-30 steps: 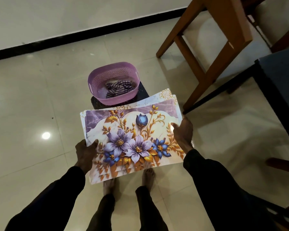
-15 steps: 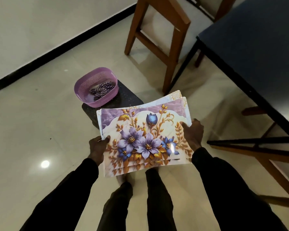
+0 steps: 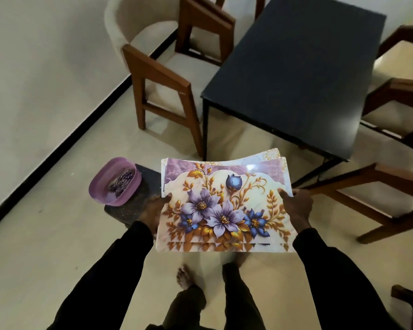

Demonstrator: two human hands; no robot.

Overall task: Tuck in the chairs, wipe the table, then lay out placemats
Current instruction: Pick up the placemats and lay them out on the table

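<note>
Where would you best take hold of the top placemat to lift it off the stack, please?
Its right short edge, pinched from the right by the right hand, thumb above, while the left hand holds the stack. The top placemat is thin and flat, and the fanned pile leaves its edges stepped from those beneath, so likely easy to separate.

Placemats (image 3: pixel 224 210): cream ground, mauve marbled band along top, purple and blue flowers, golden-orange leaves and scrolls; same print on sheets beneath.
Worktop (image 3: pixel 296 67), upper right of frame: plain dark navy-black, black frame.
Chairs (image 3: pixel 157 70): brown wood, cream seats.
Basket (image 3: pixel 129 194), left of centre: lilac, perforated wall.
Cloth (image 3: pixel 121 185) inside: purple-white stripes.
Stool (image 3: pixel 134 210) under basket: black, speckled.
Floor (image 3: pixel 45 234): glossy cream.
Skirting (image 3: pixel 57 151): black.
Sleeves (image 3: pixel 332 270): black.
</note>
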